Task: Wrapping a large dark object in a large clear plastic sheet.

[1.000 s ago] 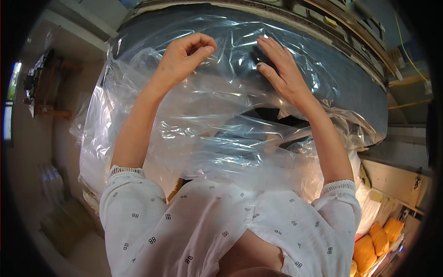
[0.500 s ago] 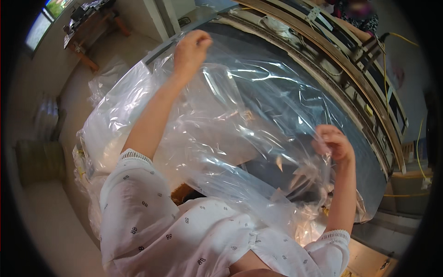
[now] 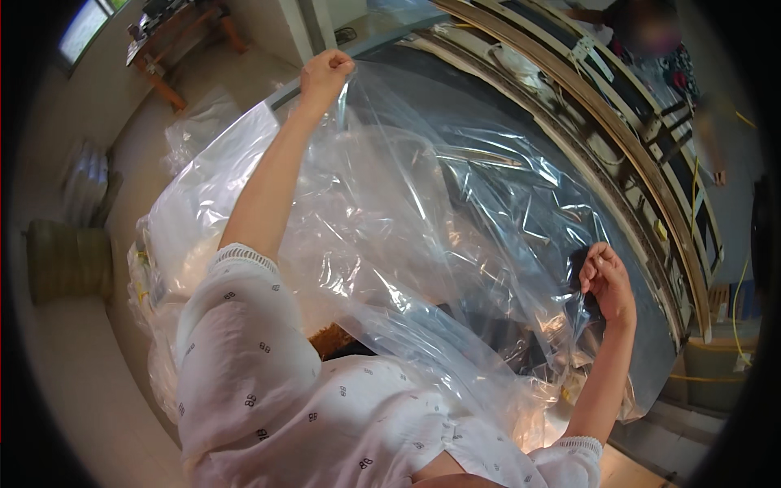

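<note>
A large clear plastic sheet (image 3: 382,195), crinkled and shiny, spreads over a dark tabletop (image 3: 423,85) in front of me. My left hand (image 3: 325,73) is stretched far forward, its fingers closed on the sheet's far left edge. Folds run from that grip down to the right. On the right, my right hand (image 3: 606,281) is bent over with its fingers pinched on the sheet's right part, which hangs in gathered creases below it. More bunched plastic lies between my arms and down the left side of the table.
A long machine frame with wooden rails (image 3: 586,106) and cables runs along the table's far side. Behind it is another person (image 3: 651,41). A desk (image 3: 175,49) stands at the back left, and a brown cylindrical container (image 3: 69,260) at the left wall.
My left hand has shifted slightly left, pulling the sheet tauter. The right hand has moved right and a little nearer to me, spreading the plastic. The other person has moved.
</note>
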`<state>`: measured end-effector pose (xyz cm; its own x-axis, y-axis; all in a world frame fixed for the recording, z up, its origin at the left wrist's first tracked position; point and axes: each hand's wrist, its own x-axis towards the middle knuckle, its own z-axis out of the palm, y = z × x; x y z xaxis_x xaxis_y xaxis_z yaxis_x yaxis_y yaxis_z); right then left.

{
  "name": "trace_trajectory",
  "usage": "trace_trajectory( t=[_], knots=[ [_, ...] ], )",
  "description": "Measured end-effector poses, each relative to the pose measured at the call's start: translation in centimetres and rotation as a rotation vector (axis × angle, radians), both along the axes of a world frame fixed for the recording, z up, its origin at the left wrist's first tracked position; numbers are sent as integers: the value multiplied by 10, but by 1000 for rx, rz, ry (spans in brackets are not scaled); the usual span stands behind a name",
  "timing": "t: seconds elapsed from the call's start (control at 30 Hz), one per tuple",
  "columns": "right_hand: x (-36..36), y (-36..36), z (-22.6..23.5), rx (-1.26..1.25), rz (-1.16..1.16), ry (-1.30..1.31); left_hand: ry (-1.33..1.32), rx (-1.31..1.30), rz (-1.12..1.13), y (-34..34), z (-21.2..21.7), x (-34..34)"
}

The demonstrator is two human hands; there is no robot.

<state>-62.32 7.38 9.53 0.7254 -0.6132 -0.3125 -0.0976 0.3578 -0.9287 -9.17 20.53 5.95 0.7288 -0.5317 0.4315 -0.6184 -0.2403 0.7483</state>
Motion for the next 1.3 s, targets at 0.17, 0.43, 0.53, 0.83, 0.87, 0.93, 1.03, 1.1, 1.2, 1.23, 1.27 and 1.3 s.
trace_trajectory(
  t=[0.17, 0.43, 0.53, 0.83, 0.87, 0.93, 1.03, 1.1, 1.2, 1.23, 1.27, 1.3],
  knots=[
    [-12, 8, -2, -99, -21, -1, -21, -258, 30, -17, -24, 7],
    [59, 33, 30, -356, 112, 106, 269, -347, 104, -72, -8, -1],
    [101, 58, 25, -517, 224, 92, 145, -550, 139, -104, -20, -32],
    [5, 62, 1, 266, 776, 129, 9, -383, 76, -100, -24, -72],
    [-30, 89, 0, 61, 648, 11, 10, -398, 74, -100, -22, -75],
    [-45, 135, 24, 79, 851, -43, -51, -187, 109, -92, -23, -75],
    [-141, 128, -43, 183, 663, 493, -305, -47, 171, -78, -26, -69],
    [-245, 170, -89, 316, 348, 1002, -499, 84, 147, -104, -24, -84],
    [-380, 184, -173, -417, 636, 1107, -557, 93, 104, -107, -28, -91],
    [-441, 179, -203, -499, 645, 1245, -547, 80, 89, -107, -32, -88],
    [-481, 181, -225, -577, 657, 1378, -547, 93, 71, -105, -35, -88],
    [-472, 192, -221, -559, 666, 1346, -577, 98, 91, -95, -26, -88]
  ],
)
